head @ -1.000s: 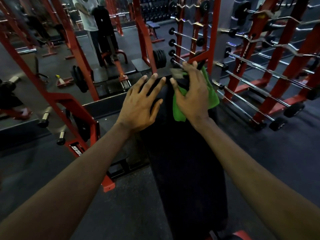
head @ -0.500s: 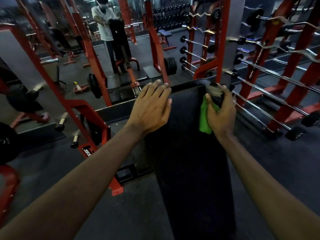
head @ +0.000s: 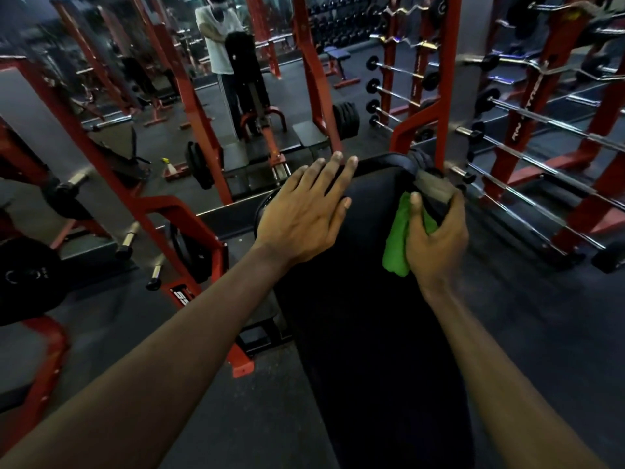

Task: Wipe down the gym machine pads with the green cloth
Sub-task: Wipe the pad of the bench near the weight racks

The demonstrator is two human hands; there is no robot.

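Near the bottom of the frame, 2 bare arms reaching forward over a long black padded bench pad in the middle.

Just above the middle, left hand laid flat on the pad's top left part, fingers straight, gripping nothing. To its right, right hand clenched round a bunched soft green cloth, thumb on top, fingers curled over the pad's right edge. Cloth pressed against the pad's upper right side, just below a grey worn patch at the corner.

Looks like wiping the top right edge now. To do it well:
- Spread the cloth flat, not in a ball, and press firm.
- Slide down the edge in 1 long stroke.
- Hold the pad steady with the flat left hand.
- Go easy near the grey patch. Maybe loose tape, hard to tell.
- Then do the wide dark middle, likely not all wiped yet.

Farther up on the left, a red steel frame and a big black round weight plate. On the right, a red rack of shiny steel bars. At the upper left, far off, a person in a pale shirt standing by another machine.
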